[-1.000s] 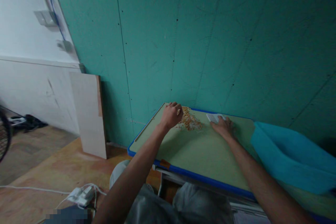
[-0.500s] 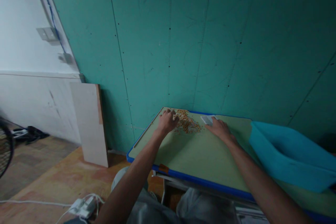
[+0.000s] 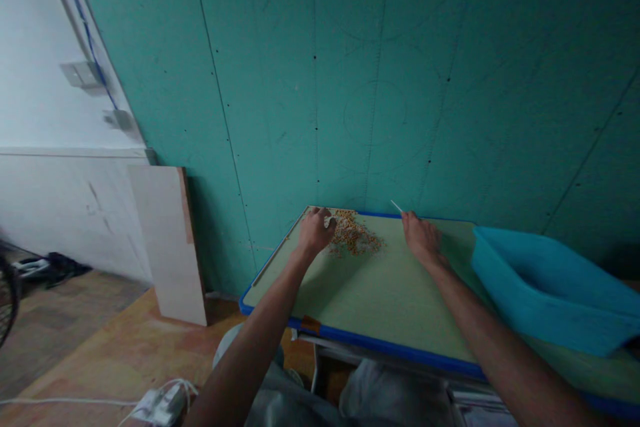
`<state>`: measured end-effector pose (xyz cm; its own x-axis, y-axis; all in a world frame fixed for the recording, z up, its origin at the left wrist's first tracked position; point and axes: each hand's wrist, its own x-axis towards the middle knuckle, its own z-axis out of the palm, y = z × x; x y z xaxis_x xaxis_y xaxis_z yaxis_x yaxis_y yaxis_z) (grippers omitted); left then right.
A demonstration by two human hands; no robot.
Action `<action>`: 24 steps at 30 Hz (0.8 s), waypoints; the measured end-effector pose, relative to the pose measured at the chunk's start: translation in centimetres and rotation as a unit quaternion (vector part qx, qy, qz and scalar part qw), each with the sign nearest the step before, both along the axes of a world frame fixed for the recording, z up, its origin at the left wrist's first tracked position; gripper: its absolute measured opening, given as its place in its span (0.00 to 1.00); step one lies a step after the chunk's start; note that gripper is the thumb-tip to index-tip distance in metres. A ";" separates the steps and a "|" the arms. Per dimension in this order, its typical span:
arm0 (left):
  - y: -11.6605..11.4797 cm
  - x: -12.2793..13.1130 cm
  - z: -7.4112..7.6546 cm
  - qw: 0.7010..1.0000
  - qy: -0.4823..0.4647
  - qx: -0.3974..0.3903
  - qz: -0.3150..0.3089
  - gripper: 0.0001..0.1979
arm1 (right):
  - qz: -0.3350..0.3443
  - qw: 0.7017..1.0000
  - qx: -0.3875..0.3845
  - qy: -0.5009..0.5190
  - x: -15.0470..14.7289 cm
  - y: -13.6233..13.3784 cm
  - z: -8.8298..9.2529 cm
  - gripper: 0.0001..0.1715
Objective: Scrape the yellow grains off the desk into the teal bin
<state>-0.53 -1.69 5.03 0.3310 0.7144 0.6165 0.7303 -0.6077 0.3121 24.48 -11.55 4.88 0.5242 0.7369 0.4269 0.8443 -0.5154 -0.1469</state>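
A pile of small yellow-brown grains lies on the far part of a green table with a blue rim. My left hand rests curled against the left edge of the pile. My right hand, to the right of the pile, grips a flat white slotted card. The card is tipped up on edge, so only its thin white edge shows above my fingers.
A teal panel wall stands right behind the table. A blue foam block lies on the table's right side. A pale board leans on the wall at left. White cables and a power strip lie on the wooden floor.
My right hand has lifted the white card from flat on the table to up on its edge. My left hand came down onto the grain pile's left edge. The view tilted slightly.
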 end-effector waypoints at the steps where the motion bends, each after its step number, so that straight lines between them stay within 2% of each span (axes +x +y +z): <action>1: 0.3 -0.1 -0.1 1.000 -0.003 -0.005 0.020 0.13 | 0.001 1.000 0.004 0.002 0.1 0.0 0.0 0.30; 6: 1.7 -1.1 -0.7 0.991 -0.012 -0.043 0.124 0.16 | 0.021 1.000 -0.009 0.006 0.8 0.2 -0.5 0.22; 10: 1.8 -1.6 -1.4 0.985 0.016 -0.068 0.159 0.19 | 0.018 1.000 -0.021 0.013 0.2 0.2 -0.6 0.21; 18: 2.9 -1.5 -3.6 0.976 0.054 -0.134 0.164 0.34 | 0.089 0.995 -0.034 -0.022 -2.4 0.6 -0.8 0.21; 24: 3.7 -1.5 -4.7 0.978 0.113 -0.144 0.103 0.34 | 0.136 0.990 -0.037 -0.031 -3.5 0.7 -1.1 0.20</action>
<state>-2.07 2.03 0.29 0.2668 0.9133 0.3077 0.8979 -0.3516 0.2650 20.99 -10.81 3.73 0.2764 0.8772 0.3927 0.9595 -0.2751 -0.0607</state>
